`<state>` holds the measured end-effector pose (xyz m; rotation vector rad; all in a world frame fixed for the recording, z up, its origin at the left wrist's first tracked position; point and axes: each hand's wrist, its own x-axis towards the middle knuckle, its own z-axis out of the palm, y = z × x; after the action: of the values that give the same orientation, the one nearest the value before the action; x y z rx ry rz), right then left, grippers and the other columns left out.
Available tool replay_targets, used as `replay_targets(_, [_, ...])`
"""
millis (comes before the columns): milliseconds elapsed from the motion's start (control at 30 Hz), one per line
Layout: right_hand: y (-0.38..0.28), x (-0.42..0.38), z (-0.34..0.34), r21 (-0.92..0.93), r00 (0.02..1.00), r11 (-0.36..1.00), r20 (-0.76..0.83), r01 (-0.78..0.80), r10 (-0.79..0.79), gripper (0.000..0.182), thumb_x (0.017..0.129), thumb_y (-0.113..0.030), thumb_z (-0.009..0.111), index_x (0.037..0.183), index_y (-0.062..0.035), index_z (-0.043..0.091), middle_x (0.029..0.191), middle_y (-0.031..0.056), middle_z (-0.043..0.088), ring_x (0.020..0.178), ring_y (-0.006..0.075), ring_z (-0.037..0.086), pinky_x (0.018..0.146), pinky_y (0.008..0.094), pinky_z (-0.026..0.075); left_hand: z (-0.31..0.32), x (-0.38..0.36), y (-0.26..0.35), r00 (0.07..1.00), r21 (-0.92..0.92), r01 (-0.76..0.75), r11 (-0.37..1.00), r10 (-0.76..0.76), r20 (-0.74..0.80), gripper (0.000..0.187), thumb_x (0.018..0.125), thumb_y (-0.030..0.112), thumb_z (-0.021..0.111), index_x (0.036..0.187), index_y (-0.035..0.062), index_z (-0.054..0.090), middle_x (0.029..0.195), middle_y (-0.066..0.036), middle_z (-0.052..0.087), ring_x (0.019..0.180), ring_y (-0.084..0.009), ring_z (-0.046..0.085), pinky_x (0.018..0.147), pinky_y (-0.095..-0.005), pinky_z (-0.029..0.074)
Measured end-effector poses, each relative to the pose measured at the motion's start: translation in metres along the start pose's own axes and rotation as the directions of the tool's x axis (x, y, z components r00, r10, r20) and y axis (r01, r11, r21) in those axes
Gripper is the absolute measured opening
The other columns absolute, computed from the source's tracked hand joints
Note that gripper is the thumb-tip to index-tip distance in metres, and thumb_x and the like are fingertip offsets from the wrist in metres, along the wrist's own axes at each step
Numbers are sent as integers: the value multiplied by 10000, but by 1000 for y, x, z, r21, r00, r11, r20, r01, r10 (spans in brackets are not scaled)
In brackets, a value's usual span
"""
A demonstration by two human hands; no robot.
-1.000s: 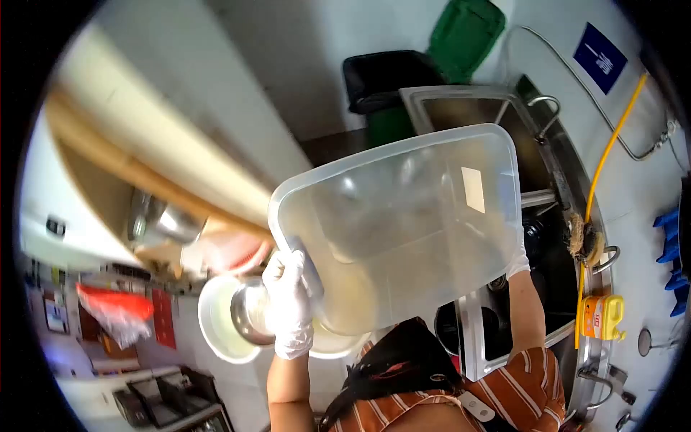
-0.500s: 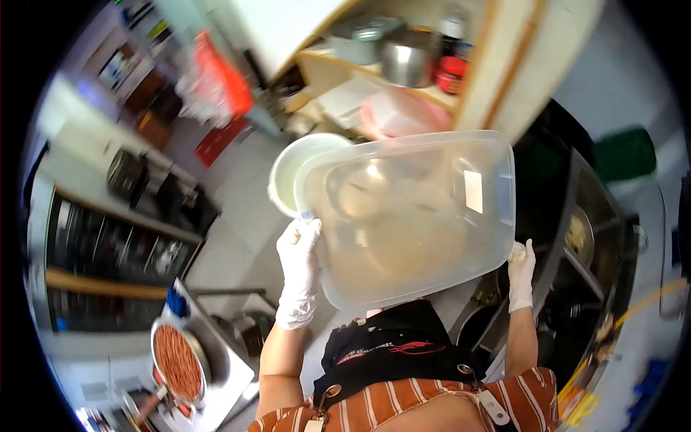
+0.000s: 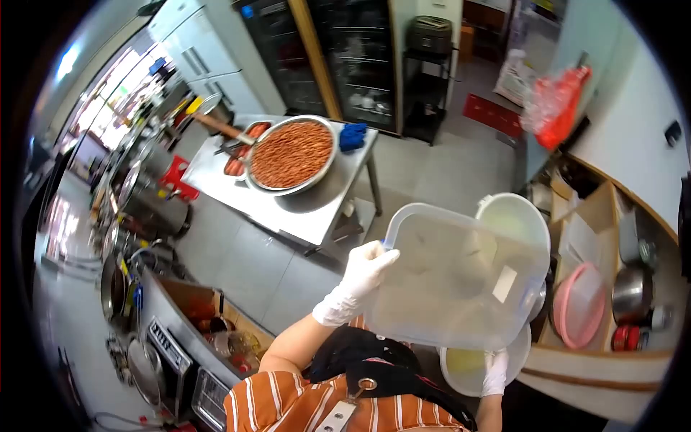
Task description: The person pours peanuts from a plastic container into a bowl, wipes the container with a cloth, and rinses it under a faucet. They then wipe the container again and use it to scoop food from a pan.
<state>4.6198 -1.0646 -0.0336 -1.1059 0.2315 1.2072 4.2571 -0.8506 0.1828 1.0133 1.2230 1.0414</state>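
Observation:
I hold a translucent rectangular plastic tub (image 3: 453, 288) with a small white label, tilted in front of my body. My left hand (image 3: 367, 273), in a white glove, is closed on the tub's left edge near a corner. My right hand (image 3: 495, 374), gloved too, is at the tub's near right edge, its fingers partly hidden and apparently gripping it. Just beyond the tub stands a white bucket (image 3: 536, 216), partly covered by it. Below the tub's near right corner, a white round container (image 3: 520, 363) with something yellowish inside shows beside my right hand.
A steel table (image 3: 295, 219) on the left bears a large bowl of reddish-brown pieces (image 3: 294, 155) and a blue cloth (image 3: 353, 137). On my right, a wooden shelf (image 3: 612, 237) holds a pink basket (image 3: 579, 306) and a steel pot (image 3: 633, 295). A metal-sided bin (image 3: 194, 338) stands at lower left.
My view has swung left, bringing the steel table to the upper middle and the shelf to the right. The tub has turned with me, still held by both hands.

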Motion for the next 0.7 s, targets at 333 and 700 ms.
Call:
replay_targets(333, [88,48,114,-562,954,827,253,8,163,248,831,53,432,1052,26,543,768,52,502,616,153,475,591,288,445,-196,-110,12,859,4,53,999,-43,-510,281,804,187,668,621,86,480,503,52,437,395,-35,371,364,-201,266])
replay_targets(700, [242,24,286,-674,745,702,342,-229,572,254,927,-268,482,913,-36,586,667,21,534,553,148,503,520,300,429,-388,-216,4,443,-77,-210,975,25,-896,156,852,218,596,780,80,583,580,89,443,428,-15,335,369,-189,233])
